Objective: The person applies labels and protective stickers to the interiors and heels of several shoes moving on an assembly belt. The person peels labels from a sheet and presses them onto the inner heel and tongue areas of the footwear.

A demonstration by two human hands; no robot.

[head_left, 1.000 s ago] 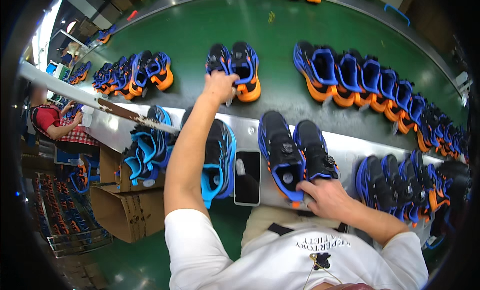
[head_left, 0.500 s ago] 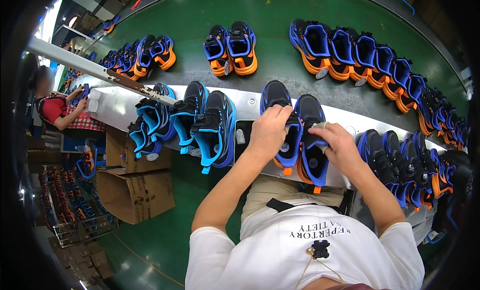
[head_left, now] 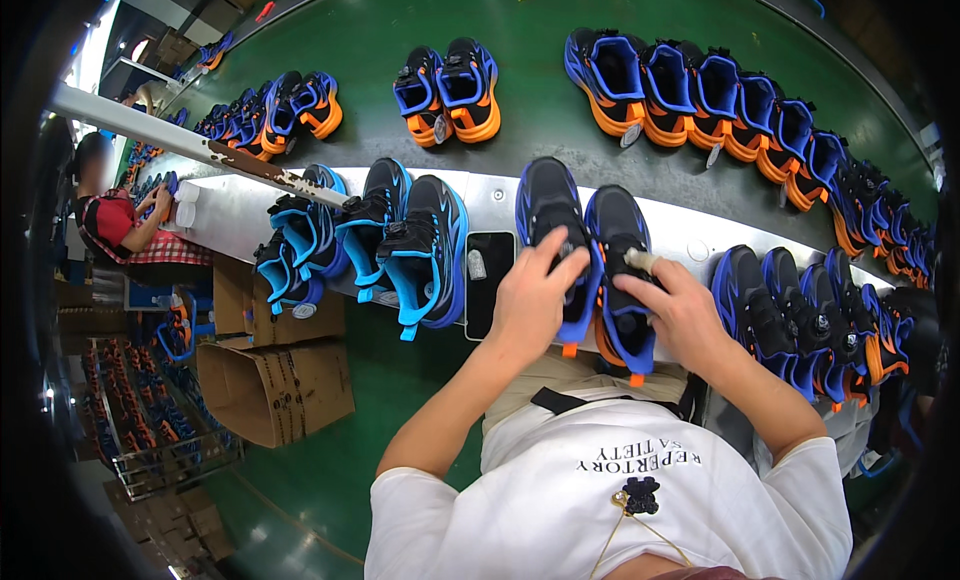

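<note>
A seated person in a white shirt leans over a pale workbench (head_left: pixel 240 220). Nearest, the left hand (head_left: pixel 530 300) lies fingers spread over one black and blue sneaker (head_left: pixel 555 235), seemingly pinning it steady. The right hand (head_left: pixel 680 315) pinches something small and pale against the tongue of its twin sneaker (head_left: pixel 618 280) just beside it. Both shoes sit at the bench's near edge, toes pointing away, orange soles showing underneath. A dark phone (head_left: pixel 488 280) lies to their left, then turquoise-lined sneakers (head_left: pixel 400 245). Farther off, orange-soled pairs (head_left: pixel 450 90) line a green conveyor (head_left: pixel 540 120).
</note>
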